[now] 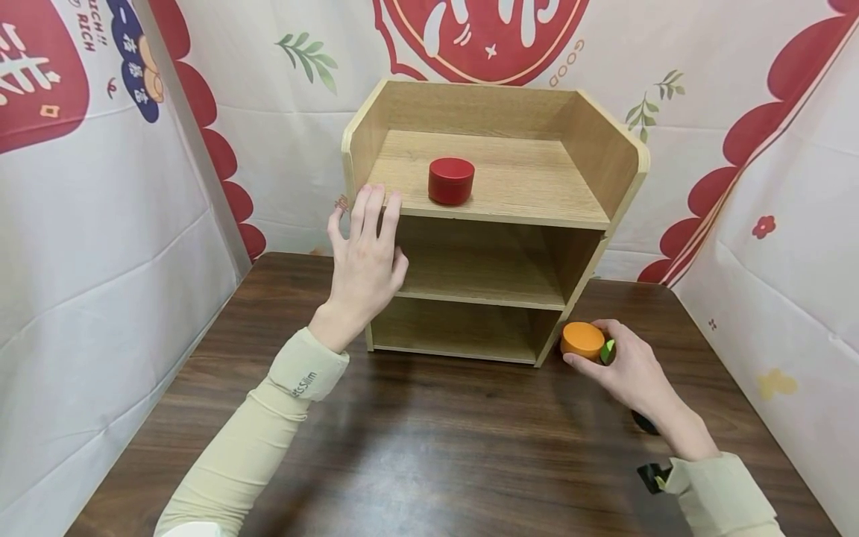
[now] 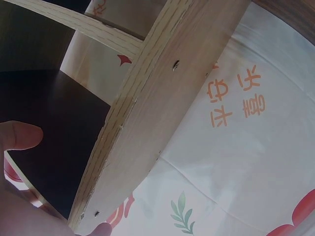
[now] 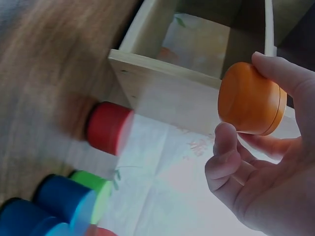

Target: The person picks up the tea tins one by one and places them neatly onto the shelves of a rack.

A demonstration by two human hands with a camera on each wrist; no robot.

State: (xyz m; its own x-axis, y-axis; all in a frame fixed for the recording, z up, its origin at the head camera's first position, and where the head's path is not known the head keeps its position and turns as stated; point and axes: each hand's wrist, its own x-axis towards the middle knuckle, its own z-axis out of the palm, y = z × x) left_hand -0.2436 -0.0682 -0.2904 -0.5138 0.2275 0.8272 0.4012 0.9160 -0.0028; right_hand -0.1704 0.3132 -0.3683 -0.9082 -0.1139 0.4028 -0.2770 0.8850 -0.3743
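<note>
An orange round tin (image 1: 582,341) is pinched between the thumb and fingers of my right hand (image 1: 634,369), just right of the shelf's lower corner. In the right wrist view the orange tin (image 3: 251,98) is lifted off the table, its side turned to the camera. My left hand (image 1: 365,261) rests its fingertips at the upper left front edge of the wooden shelf (image 1: 496,216), fingers spread. On the shelf's top level, near the front edge, stands a red round tin (image 1: 451,181). The left thumb (image 2: 22,136) shows over the shelf's dark opening in the left wrist view.
Beyond the shelf's right side stand another red tin (image 3: 109,128), a green tin (image 3: 96,191) and blue tins (image 3: 64,201), largely hidden by my right hand in the head view. The shelf stands on a dark wooden table (image 1: 403,447). Printed white cloth (image 1: 268,134) hangs behind and beside it.
</note>
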